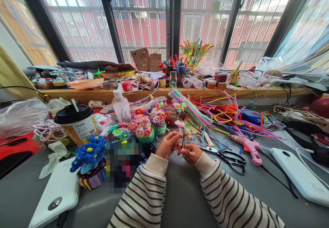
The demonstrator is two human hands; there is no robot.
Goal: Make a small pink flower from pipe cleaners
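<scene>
Two hands in striped sleeves meet at the centre of a cluttered grey table (180,200). The left hand (168,145) pinches a small pink pipe-cleaner flower (179,123), which rises toward twelve o'clock. The right hand (192,153), touching at three o'clock, closes around small pliers (183,141), upright along the stem. Black scissors (228,157) lie near, at three o'clock.

Both arms enter from the lower centre of the frame in long knitted sleeves, cream with narrow dark horizontal stripes. Each sleeve ends in a plain cream ribbed cuff (no stripes there) at the wrist. The left hand (168,145) and right hand (191,153) are bare, with no rings, watch or gloves visible.
</scene>
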